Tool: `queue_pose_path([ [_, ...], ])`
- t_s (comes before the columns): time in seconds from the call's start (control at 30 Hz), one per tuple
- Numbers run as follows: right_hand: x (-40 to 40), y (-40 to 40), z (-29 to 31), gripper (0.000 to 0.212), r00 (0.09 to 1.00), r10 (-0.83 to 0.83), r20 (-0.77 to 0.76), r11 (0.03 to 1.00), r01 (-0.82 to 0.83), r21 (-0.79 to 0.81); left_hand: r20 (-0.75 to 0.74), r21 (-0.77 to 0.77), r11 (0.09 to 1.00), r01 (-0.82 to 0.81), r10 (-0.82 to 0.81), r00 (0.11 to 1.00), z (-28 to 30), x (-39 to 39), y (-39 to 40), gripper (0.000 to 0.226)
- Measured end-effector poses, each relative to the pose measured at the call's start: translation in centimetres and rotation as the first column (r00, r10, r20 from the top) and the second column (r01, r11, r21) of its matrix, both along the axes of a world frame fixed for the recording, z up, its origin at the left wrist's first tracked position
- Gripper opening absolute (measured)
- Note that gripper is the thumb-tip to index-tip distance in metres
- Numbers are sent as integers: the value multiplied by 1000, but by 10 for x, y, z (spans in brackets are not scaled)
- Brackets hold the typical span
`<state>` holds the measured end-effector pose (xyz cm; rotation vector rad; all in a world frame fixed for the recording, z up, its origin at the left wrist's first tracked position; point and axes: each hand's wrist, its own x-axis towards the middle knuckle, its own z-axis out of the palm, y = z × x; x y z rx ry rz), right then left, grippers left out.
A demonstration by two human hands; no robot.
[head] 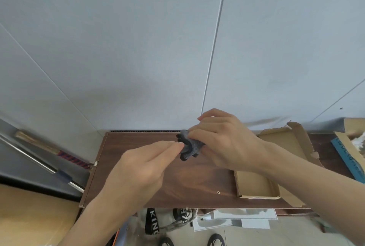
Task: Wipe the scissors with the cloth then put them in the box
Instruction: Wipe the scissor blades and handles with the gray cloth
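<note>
Both of my hands meet above the middle of a dark brown wooden table [138, 141]. My right hand [223, 139] is closed around a bunched grey cloth [194, 145]. Dark handle loops of the scissors [184, 158] poke out of the cloth to the left and below it; the blades are hidden. My left hand [142, 166] has its fingers pressed together, with the tips pinching the scissors at the cloth's left side. An open, flat cardboard box [256, 186] lies on the table at the right, partly under my right forearm.
The box's lid flap [286, 139] stands open toward the wall behind it. More cardboard and a blue item [347, 158] sit at the far right. A metal pole [39, 162] and a broom lean at the left. Papers, a bag and shoes lie on the floor below the table's front edge.
</note>
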<state>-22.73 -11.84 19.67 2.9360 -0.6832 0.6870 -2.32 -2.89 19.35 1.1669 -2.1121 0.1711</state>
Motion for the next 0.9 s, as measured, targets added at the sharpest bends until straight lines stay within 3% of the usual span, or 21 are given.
queue_pose_path([
  [0.13,-4,6,-4,16,992,9,129,975,20,-222,158,-77,996,36,-24,987,1,-7,10,45],
  [0.23,-6,8,-10,17,990,-6,139,953,48,-300,209,-103,994,30,-8,978,-4,-10,16,46],
  [0.47,-5,2,-14,13,987,-18,161,932,74,-355,234,-121,993,4,24,972,-10,-7,18,40],
  [0.7,-24,-20,-17,29,968,-145,206,928,205,-310,213,-141,988,-59,88,973,-10,4,27,30],
  [0.9,-35,-32,-20,26,938,-236,253,898,309,-312,179,-215,972,-99,139,974,-19,11,31,26],
])
